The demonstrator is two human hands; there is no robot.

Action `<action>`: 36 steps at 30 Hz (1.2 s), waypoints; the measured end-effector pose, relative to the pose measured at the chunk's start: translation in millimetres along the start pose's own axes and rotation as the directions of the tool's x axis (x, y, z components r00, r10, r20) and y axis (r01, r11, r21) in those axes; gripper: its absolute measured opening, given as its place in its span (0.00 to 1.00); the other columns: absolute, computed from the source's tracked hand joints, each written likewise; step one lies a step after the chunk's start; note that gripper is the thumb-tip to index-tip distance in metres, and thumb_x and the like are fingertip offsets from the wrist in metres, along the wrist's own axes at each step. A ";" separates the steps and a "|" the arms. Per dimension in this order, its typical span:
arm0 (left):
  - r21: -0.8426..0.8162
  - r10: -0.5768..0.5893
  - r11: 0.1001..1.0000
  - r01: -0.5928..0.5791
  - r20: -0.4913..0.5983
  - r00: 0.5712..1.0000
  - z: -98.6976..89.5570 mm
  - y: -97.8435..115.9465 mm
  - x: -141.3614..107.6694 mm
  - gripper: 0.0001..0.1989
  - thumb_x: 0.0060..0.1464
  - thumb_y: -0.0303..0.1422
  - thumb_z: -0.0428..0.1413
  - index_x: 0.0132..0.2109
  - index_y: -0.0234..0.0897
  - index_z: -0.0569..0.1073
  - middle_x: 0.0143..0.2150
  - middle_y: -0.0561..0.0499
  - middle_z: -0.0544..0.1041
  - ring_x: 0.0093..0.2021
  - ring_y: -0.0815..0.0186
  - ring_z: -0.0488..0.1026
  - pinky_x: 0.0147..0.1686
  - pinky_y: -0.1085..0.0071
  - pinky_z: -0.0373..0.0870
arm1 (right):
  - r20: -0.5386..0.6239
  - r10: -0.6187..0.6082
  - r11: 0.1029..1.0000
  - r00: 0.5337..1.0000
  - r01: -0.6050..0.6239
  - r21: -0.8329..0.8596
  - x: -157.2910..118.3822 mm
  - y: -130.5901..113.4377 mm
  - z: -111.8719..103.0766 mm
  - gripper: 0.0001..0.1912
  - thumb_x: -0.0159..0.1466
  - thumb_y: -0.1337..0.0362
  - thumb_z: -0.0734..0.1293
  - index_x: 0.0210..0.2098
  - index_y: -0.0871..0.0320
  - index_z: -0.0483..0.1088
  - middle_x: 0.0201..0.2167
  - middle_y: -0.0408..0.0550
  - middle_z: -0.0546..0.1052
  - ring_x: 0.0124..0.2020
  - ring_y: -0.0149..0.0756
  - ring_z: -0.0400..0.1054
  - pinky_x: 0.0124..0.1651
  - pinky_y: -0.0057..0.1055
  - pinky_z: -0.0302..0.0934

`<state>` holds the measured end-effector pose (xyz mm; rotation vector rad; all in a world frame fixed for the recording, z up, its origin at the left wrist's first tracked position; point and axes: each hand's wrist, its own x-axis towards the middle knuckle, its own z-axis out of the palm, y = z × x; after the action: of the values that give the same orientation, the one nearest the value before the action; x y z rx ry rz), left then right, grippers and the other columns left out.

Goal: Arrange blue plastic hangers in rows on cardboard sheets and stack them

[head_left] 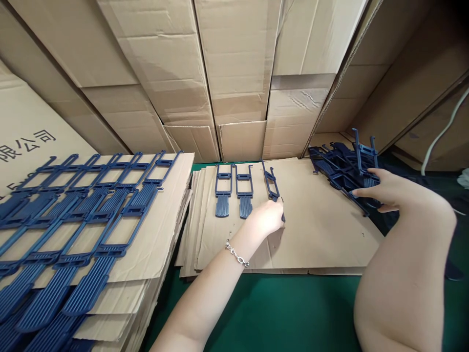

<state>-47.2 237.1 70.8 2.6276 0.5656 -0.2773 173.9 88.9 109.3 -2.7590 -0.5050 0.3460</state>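
Note:
My left hand (269, 215) is closed on a dark blue plastic frame (270, 182), pinching its lower end just over the cardboard. To its left, two like frames (244, 190) with ribbed tongues lie side by side, tongues towards me. Over at the right, my right hand (388, 188) has its thumb and fingers closed around another dark blue plastic frame (364, 152), whose prongs stick up out of a jumbled pile (335, 164) of such parts. The palm hides some of that frame and of the pile.
Flat cardboard sheets (311, 234) lie stacked on the green table (293, 308). On the left, a taller cardboard stack (157, 254) bears overlapping rows of blue frames (120, 205). Cardboard boxes (240, 63) wall off the back. A white cable (441, 132) hangs at the right.

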 end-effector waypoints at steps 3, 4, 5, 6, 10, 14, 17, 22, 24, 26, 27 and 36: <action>-0.026 0.034 0.999 -0.033 0.043 0.998 -3.6 -1.8 0.6 0.28 0.44 0.40 0.58 0.53 0.34 0.63 0.42 0.43 0.73 0.39 0.59 0.72 0.27 0.72 0.65 | 0.142 -0.040 0.986 0.989 0.016 0.163 -11.8 -11.6 -2.4 0.41 0.54 0.59 0.68 0.63 0.48 0.46 0.54 0.59 0.61 0.40 0.42 0.65 0.26 0.27 0.64; -0.027 0.043 0.999 -0.042 0.046 0.998 -4.2 -1.6 0.2 0.26 0.45 0.39 0.58 0.51 0.35 0.65 0.42 0.44 0.73 0.40 0.59 0.72 0.27 0.72 0.65 | 0.166 -0.072 0.982 0.983 0.041 0.183 -14.4 -15.3 -2.3 0.40 0.55 0.60 0.68 0.62 0.48 0.46 0.53 0.59 0.61 0.41 0.42 0.65 0.27 0.27 0.64; -0.025 0.049 0.999 -0.048 0.040 0.998 -4.2 -0.9 -0.5 0.23 0.45 0.37 0.57 0.49 0.36 0.66 0.41 0.45 0.73 0.39 0.60 0.71 0.27 0.73 0.64 | 0.182 -0.097 0.981 0.978 0.063 0.185 -16.1 -18.6 -1.8 0.40 0.55 0.61 0.68 0.62 0.48 0.47 0.52 0.60 0.61 0.42 0.42 0.64 0.27 0.27 0.64; -0.017 0.050 0.999 -0.050 0.027 0.998 -3.6 0.5 -1.3 0.20 0.46 0.36 0.57 0.48 0.37 0.67 0.41 0.46 0.73 0.39 0.61 0.71 0.26 0.73 0.64 | 0.188 -0.107 0.982 0.976 0.075 0.171 -16.8 -21.2 -1.0 0.39 0.55 0.61 0.68 0.62 0.49 0.47 0.51 0.60 0.62 0.42 0.43 0.64 0.28 0.27 0.64; 0.050 0.014 0.999 -0.010 -0.079 0.997 3.4 10.8 -3.8 0.19 0.46 0.37 0.58 0.45 0.34 0.70 0.44 0.41 0.68 0.42 0.58 0.68 0.33 0.69 0.67 | 0.150 -0.060 0.998 0.987 0.055 0.036 -14.5 -28.5 5.2 0.39 0.54 0.61 0.67 0.61 0.50 0.47 0.51 0.58 0.63 0.36 0.41 0.66 0.26 0.29 0.63; 0.110 -0.054 0.991 0.071 -0.151 0.987 11.0 20.8 -2.3 0.22 0.46 0.39 0.58 0.46 0.30 0.71 0.47 0.36 0.64 0.50 0.49 0.61 0.43 0.62 0.66 | 0.138 -0.192 0.977 0.972 0.202 -0.063 -18.1 -45.6 17.7 0.38 0.53 0.60 0.67 0.60 0.54 0.49 0.46 0.56 0.68 0.34 0.40 0.67 0.24 0.28 0.60; 0.135 -0.064 0.988 0.080 -0.121 0.991 13.5 24.2 -0.9 0.18 0.51 0.34 0.54 0.48 0.28 0.70 0.48 0.33 0.64 0.49 0.49 0.63 0.43 0.61 0.66 | 0.179 -0.292 0.937 0.939 0.319 -0.144 -28.2 -68.6 31.3 0.35 0.52 0.62 0.68 0.58 0.55 0.53 0.41 0.53 0.71 0.36 0.40 0.67 0.30 0.28 0.60; 0.144 -0.055 0.988 0.059 -0.030 0.998 10.9 24.2 -1.3 0.17 0.54 0.29 0.49 0.50 0.30 0.69 0.59 0.29 0.56 0.54 0.44 0.61 0.43 0.61 0.67 | 0.255 -0.342 0.897 0.904 0.395 -0.197 -35.4 -92.5 50.6 0.34 0.52 0.64 0.68 0.57 0.57 0.54 0.44 0.53 0.71 0.41 0.40 0.67 0.32 0.28 0.59; 0.147 -0.050 0.988 0.053 -0.023 0.998 8.3 22.9 -2.6 0.18 0.54 0.29 0.50 0.51 0.29 0.68 0.59 0.28 0.55 0.57 0.43 0.58 0.45 0.60 0.66 | 0.263 -0.306 0.908 0.915 0.363 -0.208 -33.0 -91.8 53.0 0.35 0.52 0.65 0.68 0.57 0.58 0.54 0.46 0.53 0.70 0.42 0.40 0.66 0.31 0.27 0.59; 0.153 -0.041 0.987 0.046 -0.038 0.998 5.7 20.7 -3.9 0.19 0.54 0.29 0.49 0.53 0.26 0.66 0.59 0.26 0.54 0.59 0.43 0.54 0.50 0.58 0.62 | 0.252 -0.269 0.920 0.930 0.326 -0.220 -30.2 -88.2 52.1 0.35 0.52 0.64 0.68 0.57 0.59 0.53 0.46 0.55 0.69 0.43 0.41 0.66 0.30 0.27 0.60; 0.156 -0.035 0.987 0.042 -0.047 0.998 4.7 19.3 -4.5 0.20 0.54 0.29 0.49 0.54 0.25 0.64 0.59 0.25 0.54 0.60 0.43 0.52 0.52 0.58 0.60 | 0.247 -0.256 0.924 0.935 0.312 -0.222 -29.3 -86.4 50.9 0.36 0.52 0.64 0.68 0.57 0.60 0.53 0.47 0.55 0.69 0.43 0.41 0.66 0.31 0.27 0.60; 0.164 -0.006 0.986 0.020 -0.085 0.996 5.1 4.7 -1.9 0.19 0.54 0.26 0.47 0.53 0.25 0.65 0.59 0.25 0.54 0.61 0.45 0.51 0.55 0.58 0.58 | 0.274 -0.295 0.917 0.915 0.352 -0.187 -28.0 -84.4 50.3 0.34 0.51 0.64 0.68 0.56 0.59 0.55 0.44 0.53 0.70 0.41 0.40 0.67 0.31 0.27 0.61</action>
<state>-47.4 230.3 68.5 2.8073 0.6120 -0.2268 108.4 166.4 97.2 -2.7943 -1.1194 0.5747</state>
